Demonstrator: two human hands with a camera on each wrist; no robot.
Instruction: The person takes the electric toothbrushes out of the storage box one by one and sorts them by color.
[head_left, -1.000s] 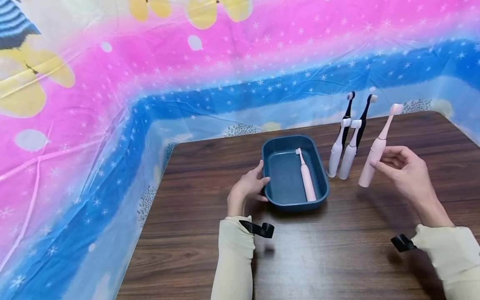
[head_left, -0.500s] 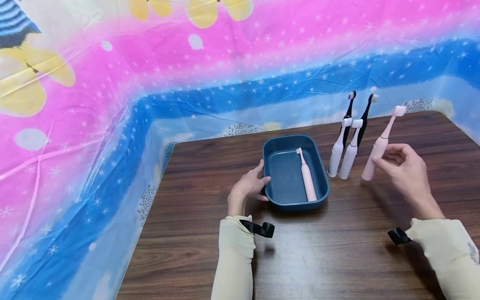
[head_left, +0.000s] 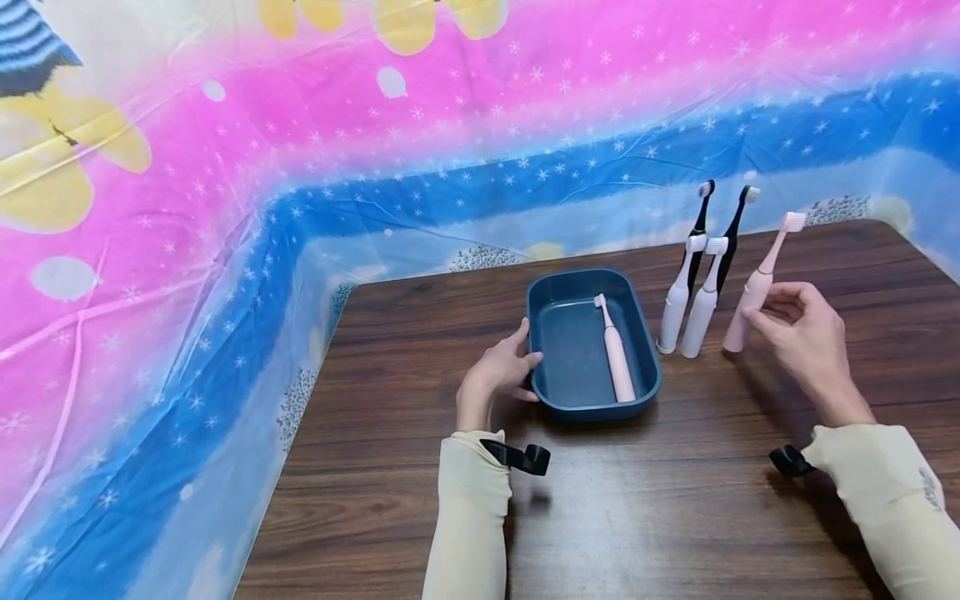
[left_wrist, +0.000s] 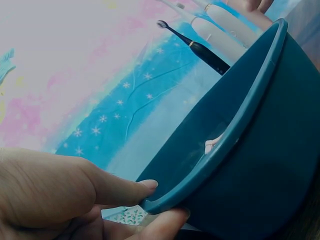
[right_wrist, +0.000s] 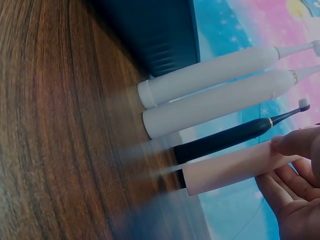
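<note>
My right hand holds a pink electric toothbrush upright, slightly tilted, between thumb and fingers. In the right wrist view, the base of that toothbrush is low over the table; I cannot tell whether it touches. Left of it stand two white electric toothbrushes, with two black ones behind them. My left hand pinches the left rim of a dark blue box, thumb inside and fingers outside, as the left wrist view shows. Inside the box lies a second pink toothbrush.
A dark wood-grain table carries everything. Behind it hangs a pink and blue patterned cloth, which also runs down the left side. Black camera mounts sit on both wrists, over pale sleeves.
The right hand has brought the pink toothbrush down and slightly away from me, closer to the table near the white ones. The left hand and the box stay put.
</note>
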